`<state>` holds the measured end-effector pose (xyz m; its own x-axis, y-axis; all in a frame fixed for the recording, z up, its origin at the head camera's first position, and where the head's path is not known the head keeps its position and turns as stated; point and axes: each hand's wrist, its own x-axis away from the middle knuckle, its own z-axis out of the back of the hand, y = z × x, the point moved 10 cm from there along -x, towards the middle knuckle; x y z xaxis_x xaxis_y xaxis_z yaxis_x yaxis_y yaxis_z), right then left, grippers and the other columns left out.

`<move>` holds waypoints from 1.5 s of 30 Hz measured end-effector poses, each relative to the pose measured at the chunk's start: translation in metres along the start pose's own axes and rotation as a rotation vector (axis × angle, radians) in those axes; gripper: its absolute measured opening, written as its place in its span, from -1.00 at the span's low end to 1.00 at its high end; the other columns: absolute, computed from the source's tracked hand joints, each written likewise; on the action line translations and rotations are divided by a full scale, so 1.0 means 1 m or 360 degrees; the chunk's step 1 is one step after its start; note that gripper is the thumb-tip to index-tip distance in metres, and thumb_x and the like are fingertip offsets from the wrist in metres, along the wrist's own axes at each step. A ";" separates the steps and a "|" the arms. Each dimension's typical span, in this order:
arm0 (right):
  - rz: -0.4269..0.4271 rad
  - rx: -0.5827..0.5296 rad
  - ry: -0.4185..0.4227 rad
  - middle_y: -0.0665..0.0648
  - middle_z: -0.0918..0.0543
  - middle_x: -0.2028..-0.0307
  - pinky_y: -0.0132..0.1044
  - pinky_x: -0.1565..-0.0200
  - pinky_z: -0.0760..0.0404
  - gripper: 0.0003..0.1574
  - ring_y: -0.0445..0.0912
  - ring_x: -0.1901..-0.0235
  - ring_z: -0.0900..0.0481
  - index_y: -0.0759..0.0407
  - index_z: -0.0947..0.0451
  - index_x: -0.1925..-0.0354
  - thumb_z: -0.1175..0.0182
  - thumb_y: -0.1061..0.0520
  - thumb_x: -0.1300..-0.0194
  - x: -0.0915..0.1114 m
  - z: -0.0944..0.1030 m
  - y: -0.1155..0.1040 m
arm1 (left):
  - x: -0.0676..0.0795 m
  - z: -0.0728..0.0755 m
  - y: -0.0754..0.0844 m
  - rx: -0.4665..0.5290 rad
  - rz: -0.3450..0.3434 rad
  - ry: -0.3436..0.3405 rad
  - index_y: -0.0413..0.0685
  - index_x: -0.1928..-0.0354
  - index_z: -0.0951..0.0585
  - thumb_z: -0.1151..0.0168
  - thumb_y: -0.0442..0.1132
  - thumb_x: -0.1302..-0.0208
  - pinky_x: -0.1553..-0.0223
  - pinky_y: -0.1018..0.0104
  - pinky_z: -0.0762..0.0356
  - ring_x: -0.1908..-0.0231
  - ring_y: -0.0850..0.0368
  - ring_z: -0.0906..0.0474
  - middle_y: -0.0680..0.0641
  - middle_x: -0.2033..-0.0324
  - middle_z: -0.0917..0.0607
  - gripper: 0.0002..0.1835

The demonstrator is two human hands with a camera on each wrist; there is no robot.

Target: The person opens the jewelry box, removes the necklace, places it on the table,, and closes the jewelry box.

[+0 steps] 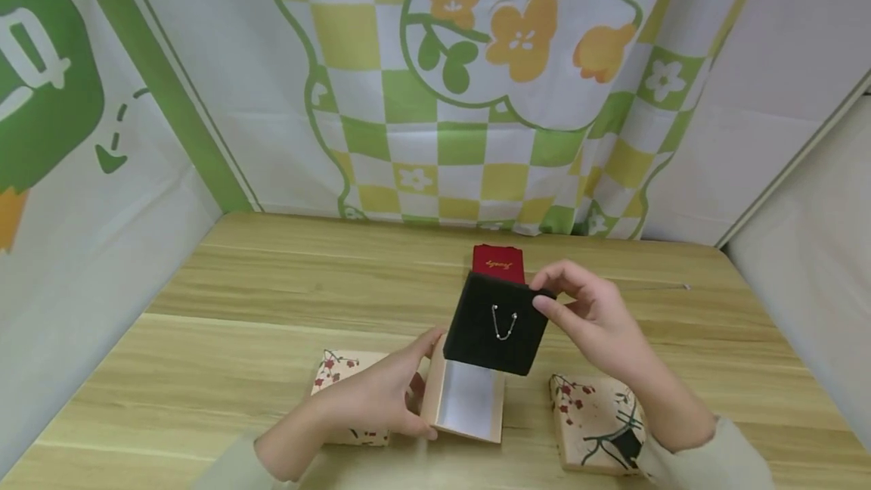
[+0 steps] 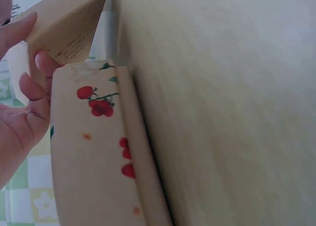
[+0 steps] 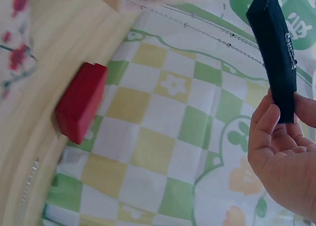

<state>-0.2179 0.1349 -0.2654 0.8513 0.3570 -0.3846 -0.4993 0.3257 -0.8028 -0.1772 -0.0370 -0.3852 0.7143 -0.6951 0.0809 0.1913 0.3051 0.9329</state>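
Observation:
My right hand pinches the upper right corner of a square black jewelry pad between thumb and fingers. A thin silver chain loops on the pad's face; in the right wrist view the chain also trails away from behind the pad. Below and partly hidden by the pad is a beige box with a white inside, tilted and facing up. My left hand grips that box by its left side, thumb near the front corner. The left wrist view shows small printing on the box.
A beige floral box lid lies under my left hand on the wooden table. Another floral box sits at the right by my forearm. Behind the pad stands a red box; a fine silver chain lies to its right.

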 end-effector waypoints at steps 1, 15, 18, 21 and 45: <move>0.0014 -0.0003 0.0017 -0.05 -0.56 0.26 -0.37 0.47 -0.46 -0.86 -0.22 0.28 -0.46 0.22 -0.46 0.21 -0.15 0.32 -0.23 -0.001 0.003 -0.003 | 0.001 -0.001 -0.002 -0.0001 0.0023 -0.0001 0.34 -0.33 0.00 -0.45 -0.35 0.11 0.37 0.32 -0.59 0.36 0.20 -0.64 -0.03 0.08 -0.53 0.05; 0.0127 0.0076 0.0155 -0.09 -0.56 0.27 -0.42 0.46 -0.47 -0.82 -0.25 0.26 -0.48 0.25 -0.47 0.20 -0.14 0.40 -0.20 -0.010 0.030 -0.029 | 0.012 0.001 -0.003 -0.1183 0.0110 0.0144 -0.02 -0.20 -0.25 -0.50 0.19 0.36 0.07 0.18 -0.40 0.06 0.15 -0.26 0.14 0.00 -0.41 0.03; 0.0075 0.0076 0.0079 -0.03 -0.54 0.26 -0.40 0.46 -0.48 -0.84 -0.24 0.27 -0.47 0.21 -0.47 0.19 -0.14 0.34 -0.23 -0.011 0.021 -0.016 | 0.012 -0.001 -0.005 -0.1340 0.0126 0.0139 -0.03 -0.18 -0.27 -0.48 0.27 0.41 0.28 0.30 -0.28 0.11 0.17 -0.21 0.12 0.00 -0.41 0.05; 0.0009 0.0070 -0.0034 0.03 -0.53 0.24 -0.39 0.44 -0.50 -0.86 -0.23 0.26 -0.47 0.16 -0.47 0.19 -0.14 0.28 -0.25 -0.012 0.007 -0.001 | 0.012 -0.004 -0.007 -0.1416 0.0145 0.0127 -0.01 -0.15 -0.29 -0.47 0.30 0.45 0.37 0.35 -0.13 0.14 0.19 -0.17 0.12 0.03 -0.40 0.04; -0.0157 0.0140 -0.0340 0.01 -0.58 0.27 -0.31 0.25 -0.50 -0.89 -0.12 0.27 -0.49 0.09 -0.48 0.23 -0.14 0.25 -0.26 -0.002 -0.039 0.044 | 0.009 0.001 -0.001 -0.1395 0.0335 0.0016 -0.04 -0.33 -0.21 -0.28 0.50 0.34 -0.01 -0.05 -0.30 -0.15 0.02 -0.20 0.03 -0.20 -0.36 0.18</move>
<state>-0.2355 0.1144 -0.3182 0.8478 0.4937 -0.1938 -0.4357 0.4399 -0.7853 -0.1717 -0.0442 -0.3849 0.7974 -0.5646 0.2130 0.4978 0.8150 0.2965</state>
